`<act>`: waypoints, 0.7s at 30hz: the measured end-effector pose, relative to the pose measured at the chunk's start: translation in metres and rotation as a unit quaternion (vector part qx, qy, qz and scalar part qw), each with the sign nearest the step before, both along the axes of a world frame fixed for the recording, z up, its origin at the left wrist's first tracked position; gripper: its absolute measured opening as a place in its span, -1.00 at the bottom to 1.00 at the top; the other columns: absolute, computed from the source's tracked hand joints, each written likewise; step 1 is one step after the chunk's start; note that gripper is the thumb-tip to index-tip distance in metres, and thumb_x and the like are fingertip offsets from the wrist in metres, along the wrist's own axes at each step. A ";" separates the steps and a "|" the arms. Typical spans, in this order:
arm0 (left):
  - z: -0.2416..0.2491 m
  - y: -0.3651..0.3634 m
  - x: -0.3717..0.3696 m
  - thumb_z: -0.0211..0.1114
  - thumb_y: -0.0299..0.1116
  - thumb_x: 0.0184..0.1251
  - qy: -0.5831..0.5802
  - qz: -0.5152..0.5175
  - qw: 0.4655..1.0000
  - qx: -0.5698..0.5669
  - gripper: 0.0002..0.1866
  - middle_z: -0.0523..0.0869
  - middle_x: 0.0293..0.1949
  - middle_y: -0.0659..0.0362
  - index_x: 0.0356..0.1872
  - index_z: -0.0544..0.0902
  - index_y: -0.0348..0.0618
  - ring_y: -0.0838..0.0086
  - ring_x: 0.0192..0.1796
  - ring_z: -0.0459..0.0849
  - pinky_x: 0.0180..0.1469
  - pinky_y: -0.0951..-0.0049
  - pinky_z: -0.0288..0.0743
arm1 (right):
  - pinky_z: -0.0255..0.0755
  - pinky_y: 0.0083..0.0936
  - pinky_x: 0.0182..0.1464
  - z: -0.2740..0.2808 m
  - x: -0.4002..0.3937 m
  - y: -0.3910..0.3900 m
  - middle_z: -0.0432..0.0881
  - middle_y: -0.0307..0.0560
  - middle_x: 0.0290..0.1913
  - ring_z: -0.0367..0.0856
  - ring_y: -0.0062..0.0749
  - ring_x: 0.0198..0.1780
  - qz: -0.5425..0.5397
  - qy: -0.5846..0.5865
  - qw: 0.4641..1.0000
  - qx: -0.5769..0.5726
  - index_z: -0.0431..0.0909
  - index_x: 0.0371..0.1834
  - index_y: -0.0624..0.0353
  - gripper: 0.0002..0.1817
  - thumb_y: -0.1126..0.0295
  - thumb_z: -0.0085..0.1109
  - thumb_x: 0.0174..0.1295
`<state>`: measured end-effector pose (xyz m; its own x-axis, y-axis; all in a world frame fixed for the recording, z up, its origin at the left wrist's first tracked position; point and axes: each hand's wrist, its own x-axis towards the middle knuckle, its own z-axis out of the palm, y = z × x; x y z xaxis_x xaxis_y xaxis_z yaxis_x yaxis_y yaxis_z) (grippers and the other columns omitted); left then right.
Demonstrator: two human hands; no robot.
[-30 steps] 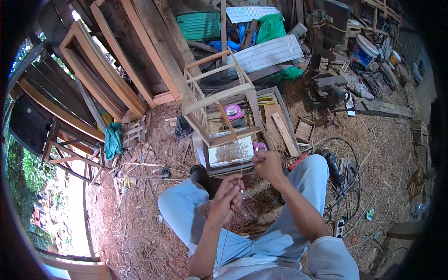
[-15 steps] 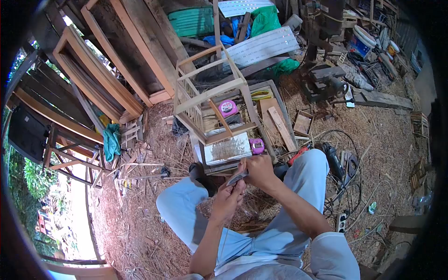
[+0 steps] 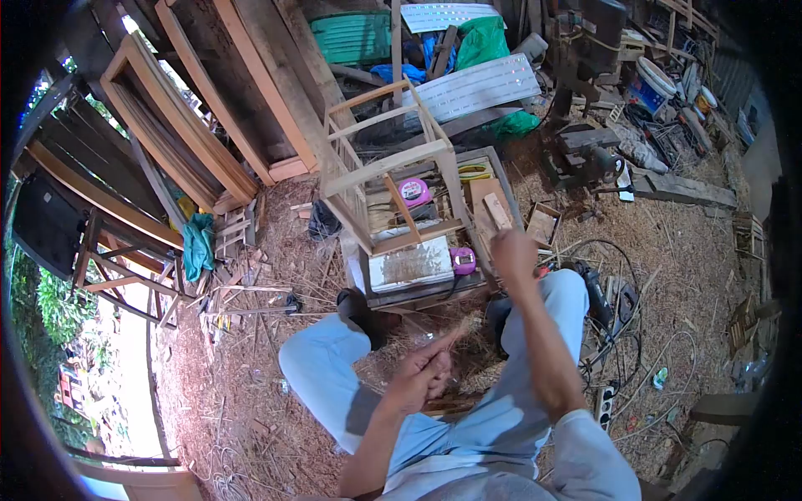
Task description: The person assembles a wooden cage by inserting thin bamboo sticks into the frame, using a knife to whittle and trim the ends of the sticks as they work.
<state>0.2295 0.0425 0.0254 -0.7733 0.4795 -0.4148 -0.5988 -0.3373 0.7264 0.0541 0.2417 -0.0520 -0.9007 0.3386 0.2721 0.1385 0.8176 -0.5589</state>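
Observation:
My left hand is closed around a thin wooden strip, which points up and to the right between my knees. My right hand is a closed fist at the low table's right edge, over the near end of a narrow wood piece; what it holds is hidden. On the table stands a small wooden frame, near a round pink tape measure, a second pink tape and a whitish block.
A small wooden box sits right of the table. Black power tools, cables and a power strip lie by my right knee. Long wooden frames lean at the upper left. Shavings and sticks cover the ground.
My right hand has moved up and right, away from my left hand, to the table's right edge. My left hand has shifted slightly down, and the wooden strip now shows clearly in it.

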 end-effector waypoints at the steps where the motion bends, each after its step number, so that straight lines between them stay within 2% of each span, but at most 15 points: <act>1: -0.003 -0.007 0.002 0.12 -0.25 0.37 0.002 0.003 1.000 -0.004 -0.50 0.24 -0.53 0.39 0.31 0.29 -0.03 0.76 -0.60 0.16 -0.65 0.75 0.00 | 0.45 -0.23 -0.48 0.001 0.004 -0.007 0.61 0.05 -0.59 0.60 -0.04 -0.55 0.003 0.002 1.000 -0.004 0.59 -0.66 0.17 -0.81 0.28 0.27 -0.10; 3: -0.008 -0.013 -0.005 0.09 -0.26 0.39 0.048 0.090 0.994 -0.025 -0.51 0.22 -0.53 0.39 0.32 0.28 -0.01 0.76 -0.62 0.15 -0.66 0.74 0.00 | 0.45 -0.21 -0.42 0.013 0.021 -0.015 0.60 0.07 -0.59 0.61 -0.03 -0.49 0.105 0.067 0.983 -0.133 0.62 -0.63 0.14 -0.88 0.33 0.28 -0.15; 4: -0.010 -0.016 -0.010 0.07 -0.26 0.41 0.087 0.106 0.990 -0.036 -0.51 0.24 -0.52 0.39 0.34 0.28 0.03 0.75 -0.60 0.13 -0.61 0.75 0.02 | 0.44 -0.24 -0.41 0.024 0.038 -0.029 0.60 0.02 -0.59 0.62 -0.09 -0.47 0.153 0.010 0.970 -0.187 0.62 -0.61 0.12 -0.94 0.41 0.27 -0.18; 6: -0.009 -0.016 -0.017 0.06 -0.27 0.42 0.066 0.124 0.989 -0.036 -0.52 0.25 -0.52 0.39 0.34 0.28 0.04 0.76 -0.59 0.13 -0.61 0.75 0.02 | 0.43 -0.27 -0.44 0.007 0.061 -0.052 0.60 -0.01 -0.60 0.62 -0.14 -0.51 0.239 0.089 0.966 -0.043 0.60 -0.59 0.11 -0.94 0.44 0.27 -0.19; 7: -0.006 -0.015 -0.021 0.05 -0.27 0.42 0.045 0.138 0.989 -0.038 -0.53 0.25 -0.51 0.38 0.33 0.29 0.05 0.76 -0.59 0.14 -0.60 0.75 0.03 | 0.43 -0.27 -0.47 0.015 0.073 -0.061 0.60 -0.02 -0.61 0.62 -0.15 -0.53 0.277 0.105 0.953 -0.060 0.58 -0.59 0.10 -0.93 0.40 0.27 -0.16; 8: 0.002 -0.013 -0.025 0.04 -0.28 0.43 0.060 0.108 0.991 -0.060 -0.54 0.25 -0.50 0.39 0.33 0.30 0.08 0.76 -0.57 0.14 -0.60 0.74 0.04 | 0.42 -0.27 -0.49 0.024 0.080 -0.067 0.59 -0.02 -0.61 0.61 -0.17 -0.55 0.313 0.121 0.939 -0.076 0.56 -0.59 0.09 -0.91 0.37 0.27 -0.14; 11: -0.008 -0.010 -0.024 0.03 -0.27 0.44 0.074 0.091 0.987 -0.113 -0.55 0.25 -0.50 0.39 0.33 0.29 0.07 0.76 -0.56 0.14 -0.60 0.73 0.05 | 0.42 -0.28 -0.52 0.022 0.082 -0.078 0.60 0.00 -0.61 0.61 -0.17 -0.58 0.312 0.133 0.940 -0.040 0.54 -0.57 0.08 -0.86 0.28 0.25 -0.09; 12: -0.012 -0.010 -0.025 0.03 -0.27 0.44 0.073 0.091 0.987 -0.115 -0.55 0.25 -0.50 0.39 0.33 0.29 0.07 0.76 -0.56 0.14 -0.60 0.73 0.05 | 0.42 -0.27 -0.53 0.020 0.079 -0.079 0.60 0.00 -0.60 0.62 -0.17 -0.57 0.300 0.100 0.949 0.008 0.53 -0.62 0.09 -0.85 0.28 0.20 -0.04; 15: -0.015 -0.010 -0.024 0.02 -0.28 0.45 0.053 0.077 0.993 -0.077 -0.55 0.23 -0.51 0.40 0.34 0.28 0.07 0.77 -0.56 0.13 -0.58 0.74 0.08 | 0.43 -0.27 -0.53 0.020 0.075 -0.071 0.60 0.02 -0.62 0.63 -0.14 -0.56 0.294 0.075 0.952 -0.031 0.56 -0.64 0.12 -0.86 0.33 0.17 -0.03; 17: 0.000 -0.006 -0.019 0.01 -0.31 0.45 0.066 0.073 0.989 -0.107 -0.54 0.23 -0.52 0.41 0.35 0.28 0.06 0.78 -0.57 0.13 -0.58 0.75 0.08 | 0.45 -0.26 -0.51 0.016 0.054 -0.065 0.58 0.05 -0.65 0.63 -0.12 -0.56 0.152 -0.031 0.983 0.098 0.59 -0.63 0.13 -0.87 0.36 0.16 -0.04; 18: -0.001 -0.003 -0.016 0.01 -0.31 0.45 0.065 0.072 0.990 -0.106 -0.54 0.23 -0.52 0.41 0.35 0.28 0.06 0.78 -0.57 0.13 -0.58 0.75 0.08 | 0.46 -0.26 -0.49 0.006 0.032 -0.047 0.58 0.06 -0.64 0.63 -0.12 -0.55 0.111 -0.006 0.990 0.090 0.61 -0.61 0.13 -0.88 0.37 0.16 -0.04; 19: -0.004 0.000 -0.010 0.01 -0.32 0.45 0.113 0.073 0.980 -0.146 -0.55 0.24 -0.52 0.42 0.35 0.28 0.06 0.79 -0.57 0.12 -0.57 0.75 0.07 | 0.48 -0.25 -0.48 -0.004 0.019 -0.032 0.58 0.07 -0.64 0.63 -0.11 -0.55 0.070 0.019 0.994 0.080 0.62 -0.59 0.13 -0.89 0.37 0.15 -0.04; 21: -0.003 -0.002 -0.009 0.01 -0.33 0.45 0.163 0.077 0.966 -0.187 -0.55 0.24 -0.51 0.43 0.35 0.28 0.05 0.79 -0.57 0.12 -0.57 0.76 0.06 | 0.48 -0.25 -0.47 0.017 0.028 -0.025 0.59 0.06 -0.62 0.63 -0.12 -0.54 0.097 0.036 0.994 0.041 0.62 -0.60 0.13 -0.90 0.38 0.15 -0.04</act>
<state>0.2207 0.0405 0.0228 -0.9420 0.2125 -0.2596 -0.2819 -0.0817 0.9560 0.0823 0.2165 -0.0347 -0.9241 0.1343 0.3577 -0.0644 0.8681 -0.4923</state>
